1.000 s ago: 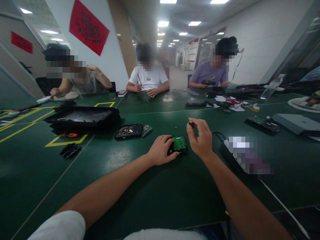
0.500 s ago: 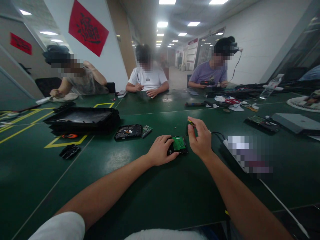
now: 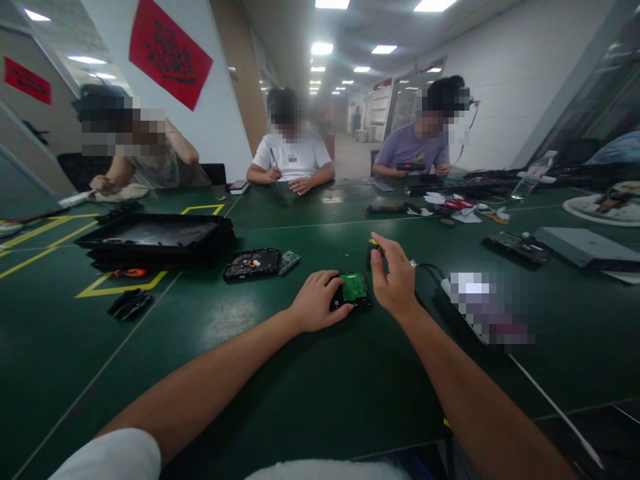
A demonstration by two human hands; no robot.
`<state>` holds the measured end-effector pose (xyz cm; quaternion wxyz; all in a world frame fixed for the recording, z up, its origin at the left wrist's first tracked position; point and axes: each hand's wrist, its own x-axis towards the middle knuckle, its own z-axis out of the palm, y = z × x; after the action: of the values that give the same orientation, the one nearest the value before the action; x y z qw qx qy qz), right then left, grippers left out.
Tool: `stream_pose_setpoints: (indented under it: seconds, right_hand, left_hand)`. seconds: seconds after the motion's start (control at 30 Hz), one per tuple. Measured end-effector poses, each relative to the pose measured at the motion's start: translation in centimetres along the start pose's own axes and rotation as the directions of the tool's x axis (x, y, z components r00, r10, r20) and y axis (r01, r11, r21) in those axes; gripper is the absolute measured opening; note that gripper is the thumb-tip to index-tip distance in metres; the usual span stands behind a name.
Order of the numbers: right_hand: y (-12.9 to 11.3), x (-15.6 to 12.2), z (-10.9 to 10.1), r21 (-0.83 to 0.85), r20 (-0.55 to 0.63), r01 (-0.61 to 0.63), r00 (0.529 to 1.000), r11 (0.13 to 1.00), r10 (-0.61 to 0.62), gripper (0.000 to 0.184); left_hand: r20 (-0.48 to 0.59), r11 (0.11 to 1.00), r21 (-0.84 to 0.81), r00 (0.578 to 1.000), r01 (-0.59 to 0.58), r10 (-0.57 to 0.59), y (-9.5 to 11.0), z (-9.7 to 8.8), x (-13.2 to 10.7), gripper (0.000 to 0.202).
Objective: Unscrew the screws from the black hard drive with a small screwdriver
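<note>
A hard drive (image 3: 356,288) lies on the green table with its green circuit board facing up. My left hand (image 3: 316,301) grips its left side, fingers over the far edge and thumb along the near edge. Just right of the drive, my right hand (image 3: 393,277) is raised, thumb and fingers closed on a small black-and-yellow tool (image 3: 371,254). Most of that tool is hidden, and I cannot make out its tip. Left of my left hand lie another hard drive (image 3: 251,265) and a loose circuit board (image 3: 289,261).
Stacked black trays (image 3: 155,237) stand at left, near a black bundle (image 3: 130,305). At right are a blurred-out device (image 3: 485,310) with a cable, another drive (image 3: 515,248), a grey metal box (image 3: 585,247) and a water bottle (image 3: 533,177). Three people sit across the table.
The whole view has shifted slightly, with things moving a little left in the picture. Both hands keep their grips, and the drive stays under my left hand.
</note>
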<state>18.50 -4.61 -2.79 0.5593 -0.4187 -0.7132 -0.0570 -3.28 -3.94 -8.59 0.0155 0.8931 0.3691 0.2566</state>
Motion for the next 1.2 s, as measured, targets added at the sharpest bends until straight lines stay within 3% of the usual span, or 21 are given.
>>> stream_pose_setpoints:
  seconds: [0.23,0.43,0.7,1.2]
  right_hand:
    - [-0.21,0.17,-0.24,-0.038,-0.063,-0.002,0.998,0.999,0.0,0.027]
    - [-0.21,0.12,-0.17,0.031,0.027,0.014,1.0,0.999,-0.015,0.034]
    - [-0.23,0.21,-0.25,-0.041,-0.061,0.02,0.998,0.999,-0.022,0.024]
    - [-0.42,0.18,-0.39,-0.025,-0.038,0.02,0.999,0.999,-0.021,0.026]
  left_hand:
    - [0.006,1.0,-0.009,1.0,0.002,-0.002,-0.17,0.08,-0.04,0.059]
    - [-0.002,1.0,-0.011,1.0,0.001,-0.001,-0.16,0.11,-0.03,0.059]
    - [0.005,1.0,-0.001,1.0,0.002,-0.002,-0.27,0.17,-0.07,0.06]
    - [0.001,1.0,-0.01,1.0,-0.004,0.004,-0.04,0.13,0.02,0.058]
